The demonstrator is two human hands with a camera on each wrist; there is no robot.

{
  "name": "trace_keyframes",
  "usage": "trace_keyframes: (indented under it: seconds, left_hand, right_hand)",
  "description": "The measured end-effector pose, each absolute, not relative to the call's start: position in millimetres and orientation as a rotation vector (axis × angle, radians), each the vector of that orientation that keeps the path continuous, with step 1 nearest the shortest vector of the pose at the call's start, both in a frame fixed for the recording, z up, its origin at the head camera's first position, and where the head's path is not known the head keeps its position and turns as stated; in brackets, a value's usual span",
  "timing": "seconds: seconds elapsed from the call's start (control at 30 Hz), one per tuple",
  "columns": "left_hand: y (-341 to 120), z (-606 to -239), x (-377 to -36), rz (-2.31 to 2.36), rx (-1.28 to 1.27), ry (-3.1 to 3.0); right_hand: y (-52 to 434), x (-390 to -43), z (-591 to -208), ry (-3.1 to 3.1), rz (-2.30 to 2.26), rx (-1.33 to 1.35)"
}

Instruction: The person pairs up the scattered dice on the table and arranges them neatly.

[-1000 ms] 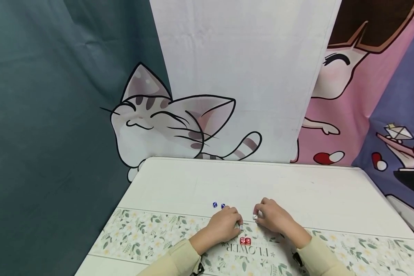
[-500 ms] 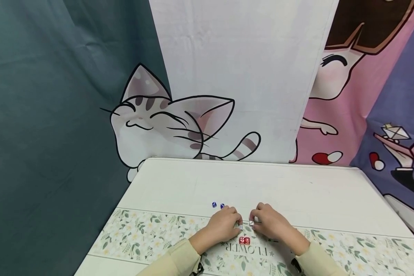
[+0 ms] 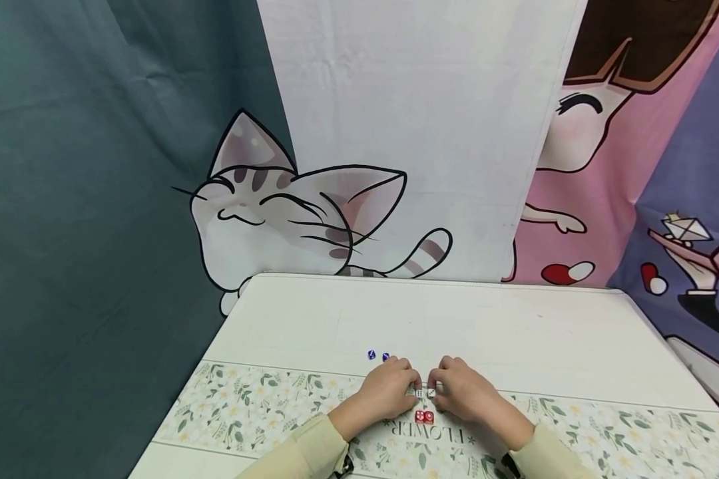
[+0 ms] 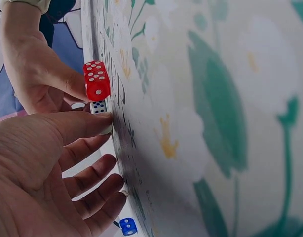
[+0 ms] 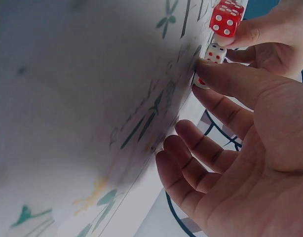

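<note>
Only readable text: "FLOWER", printed on the floral mat (image 3: 263,406) on the worktop (image 3: 515,326), upside down in the head view, partly covered by the red dice (image 3: 424,417). Dice carry pips only.

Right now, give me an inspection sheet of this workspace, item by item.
Surface: white table with a floral mat along the near edge, printed FLOWER.
Job's things: two white dice side by side between the hands; the left hand holds one, the right hand the other.
Clutter: two red dice together on the mat, just nearer than the white ones; two blue dice beyond the left hand.
Hands: both on the table, fingertips meeting at the white dice, thumbs pressed to them.
Cables: nothing seen.
Surroundings: cartoon cat cloth behind the table, dark green cloth to its left, pink and purple cartoon cloth to its right.
</note>
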State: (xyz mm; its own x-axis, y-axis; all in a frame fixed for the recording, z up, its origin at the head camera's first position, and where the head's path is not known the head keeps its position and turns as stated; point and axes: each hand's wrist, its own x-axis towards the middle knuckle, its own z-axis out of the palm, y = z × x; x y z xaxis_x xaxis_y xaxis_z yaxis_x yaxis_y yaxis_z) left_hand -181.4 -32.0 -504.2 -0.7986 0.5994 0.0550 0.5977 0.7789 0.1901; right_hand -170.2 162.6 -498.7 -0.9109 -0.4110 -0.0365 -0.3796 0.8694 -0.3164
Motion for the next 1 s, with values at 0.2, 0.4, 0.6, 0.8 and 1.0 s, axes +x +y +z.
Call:
trace_keyframes:
  seconds: [0.2,0.4,0.6,0.8,1.0]
  left_hand:
    - [-31.1,-505.5,-181.2,0.314,0.983,2.956]
    - [-30.2,-506.5,-181.0,0.308,0.982,2.965]
    - [-30.7,-506.1,-180.0,0.307,0.984,2.968]
    - [-30.7,-505.3,-179.4,0.307,0.979,2.969]
    - [-30.8,-506.5,-179.6,0.297,0.984,2.971]
  right_hand:
    - [160.2,-168.2,-498.6,2.947,-0.461,-0.659]
    - [158.3,-167.5,-499.8,2.966,-0.438,-0.687]
    - [156.8,-167.1,-499.0,2.962,-0.427,-0.696]
    - [155.7,-167.5,-499.5,2.953,-0.428,-0.678]
    - [155.5,-167.9,-499.2,2.945,-0.441,-0.723]
